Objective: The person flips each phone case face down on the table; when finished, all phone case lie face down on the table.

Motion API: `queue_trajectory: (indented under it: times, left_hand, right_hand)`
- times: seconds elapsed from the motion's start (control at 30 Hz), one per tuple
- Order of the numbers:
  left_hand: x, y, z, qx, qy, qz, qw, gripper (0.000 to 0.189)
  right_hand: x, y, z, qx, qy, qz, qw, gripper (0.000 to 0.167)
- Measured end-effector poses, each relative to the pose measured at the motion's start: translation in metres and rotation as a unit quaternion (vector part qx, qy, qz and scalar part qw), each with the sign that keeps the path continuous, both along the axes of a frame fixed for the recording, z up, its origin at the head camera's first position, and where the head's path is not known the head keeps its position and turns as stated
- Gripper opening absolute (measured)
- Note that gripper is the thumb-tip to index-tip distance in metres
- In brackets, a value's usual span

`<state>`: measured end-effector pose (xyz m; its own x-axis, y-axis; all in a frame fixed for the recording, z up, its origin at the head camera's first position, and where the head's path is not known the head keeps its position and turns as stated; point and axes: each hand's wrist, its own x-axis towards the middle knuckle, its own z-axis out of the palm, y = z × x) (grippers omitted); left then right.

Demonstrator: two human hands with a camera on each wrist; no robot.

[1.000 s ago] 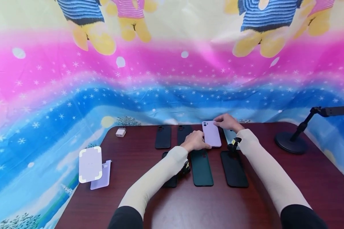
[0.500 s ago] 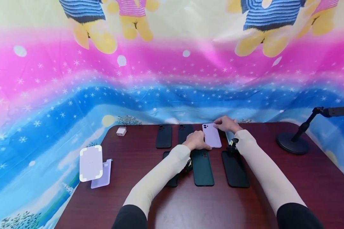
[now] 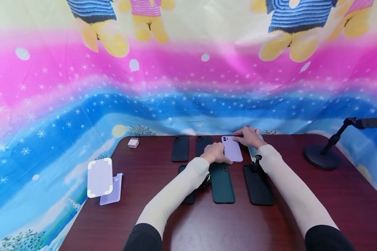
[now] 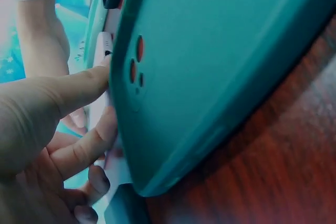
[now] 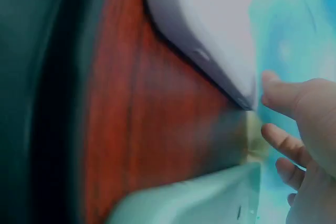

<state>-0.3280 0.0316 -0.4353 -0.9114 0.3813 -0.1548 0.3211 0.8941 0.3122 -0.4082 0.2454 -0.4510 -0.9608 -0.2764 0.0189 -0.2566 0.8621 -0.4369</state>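
Observation:
In the head view a lilac phone case (image 3: 233,150) lies in the back row with its camera cutouts at the upper left. My left hand (image 3: 214,153) is at its lower left corner, thumb by the near edge and fingers along the left side. In the left wrist view the lilac case is mostly hidden behind a green phone case (image 4: 205,66). My right hand (image 3: 249,137) is by its upper right corner, over a pale mint phone case (image 3: 253,153). The right wrist view shows that thumb beside the lilac corner, other fingers loosely bent.
Two dark cases (image 3: 180,149) sit left of the lilac one. A black case (image 3: 258,186) and a partly covered case (image 3: 188,199) flank the green one. At left are a lilac stand (image 3: 100,177) and a white charger (image 3: 133,143); at right, a black stand base (image 3: 321,156).
The lilac case has shifted slightly toward me, its top edge now level with the dark cases beside it. My right hand has moved slightly with it; my left hand has stayed at the lower corner.

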Motion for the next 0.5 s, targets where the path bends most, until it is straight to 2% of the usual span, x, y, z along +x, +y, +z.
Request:
queue_trajectory:
  times: [0.07,0.13,0.27,0.4,0.5]
  left_hand:
    - [0.002,0.0,0.002,0.007,0.009,0.0,0.9999,0.045]
    - [0.005,0.001,0.004,0.015,0.03,-0.009,0.9994,0.056]
    - [0.011,0.008,0.007,0.034,0.068,-0.05,0.9958,0.077]
    - [0.017,0.021,0.011,0.049,0.076,-0.076,0.993,0.078]
    - [0.02,0.033,0.009,0.044,0.078,-0.09,0.9919,0.077]
  right_hand:
    - [0.001,0.011,0.002,-0.021,0.013,-0.001,0.9997,0.038]
    - [0.003,0.026,0.006,-0.038,0.015,-0.007,0.9991,0.04]
    - [0.006,0.06,0.016,-0.048,0.001,-0.02,0.9987,0.045]
    - [0.009,0.09,0.02,-0.063,-0.011,-0.034,0.9973,0.051]
    - [0.014,0.109,0.016,-0.07,-0.009,-0.039,0.9968,0.052]
